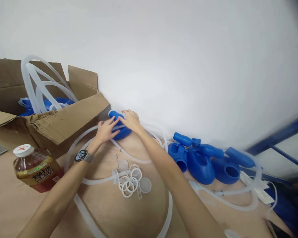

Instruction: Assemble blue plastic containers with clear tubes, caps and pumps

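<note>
Both my hands reach to the far side of the brown table, by the white wall. My left hand (106, 129), with a watch on its wrist, and my right hand (130, 119) close around a blue plastic bulb-shaped part (119, 131) with a short spout. A translucent white tube (129, 158) runs from under that part across the table. Just nearer to me lie several white plastic rings and caps (130, 181).
An open cardboard box (52, 122) at the left holds looped white tubing and blue parts. A bottle of amber drink (36, 168) stands at the near left. Three more blue parts (203, 162) with tubing lie at the right, beside a blue metal frame (280, 135).
</note>
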